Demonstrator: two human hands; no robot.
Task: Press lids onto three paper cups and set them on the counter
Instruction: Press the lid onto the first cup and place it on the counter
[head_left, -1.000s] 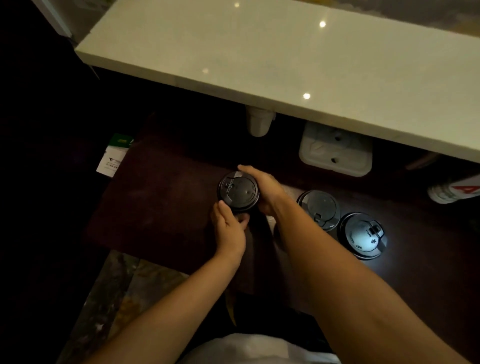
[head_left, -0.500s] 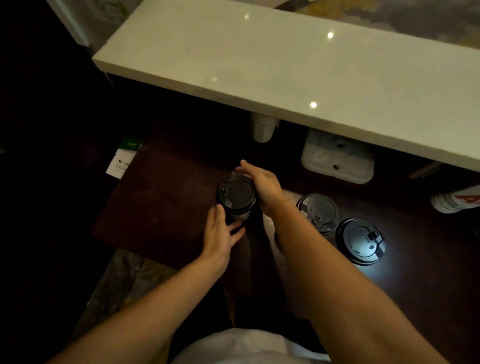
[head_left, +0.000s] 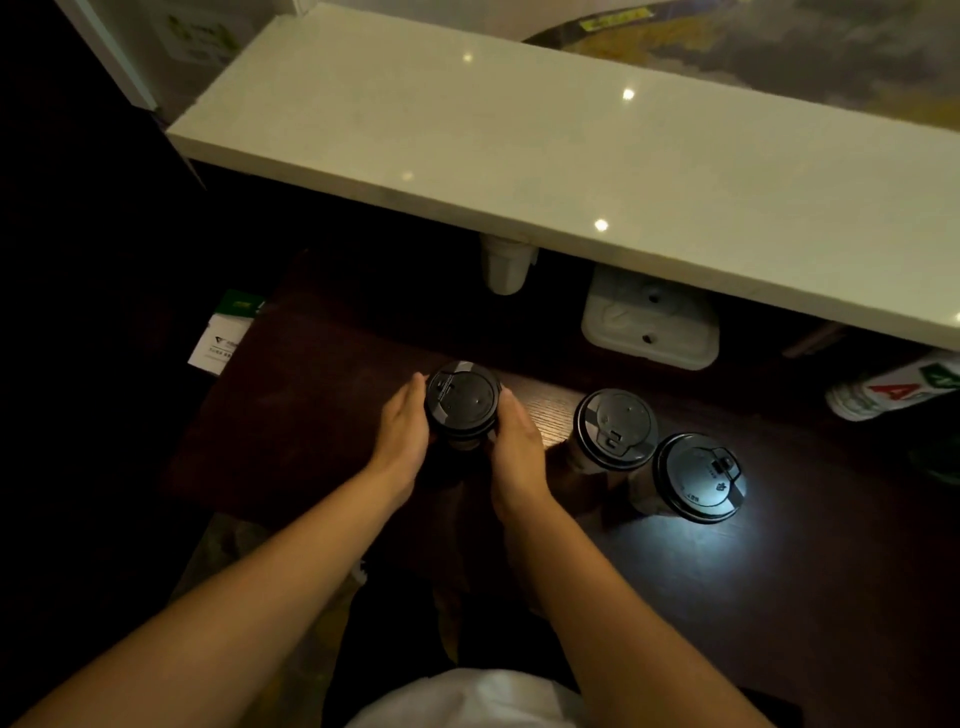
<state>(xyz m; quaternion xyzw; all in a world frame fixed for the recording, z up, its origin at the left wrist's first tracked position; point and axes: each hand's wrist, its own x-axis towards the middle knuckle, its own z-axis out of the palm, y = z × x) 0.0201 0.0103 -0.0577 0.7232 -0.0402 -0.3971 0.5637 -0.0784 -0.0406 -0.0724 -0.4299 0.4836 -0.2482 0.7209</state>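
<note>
A paper cup with a black lid (head_left: 462, 399) stands on the dark wooden work surface (head_left: 311, 415), held between both hands. My left hand (head_left: 402, 441) presses against its left side and my right hand (head_left: 514, 447) against its right side. To the right stand two more lidded cups, one (head_left: 615, 428) near my right hand and another (head_left: 698, 475) further right in a patch of light. The pale stone counter (head_left: 519, 145) runs above and behind them.
Under the counter edge I see a white cup (head_left: 506, 270) and a white plastic tray (head_left: 649, 325). A white and green card (head_left: 223, 335) lies at the left. A labelled bottle (head_left: 893, 389) lies at the far right. The surroundings are very dark.
My hands shifted from the lid's rim and front to either side of the cup. The camera view has moved so the cups sit lower and further right of the counter.
</note>
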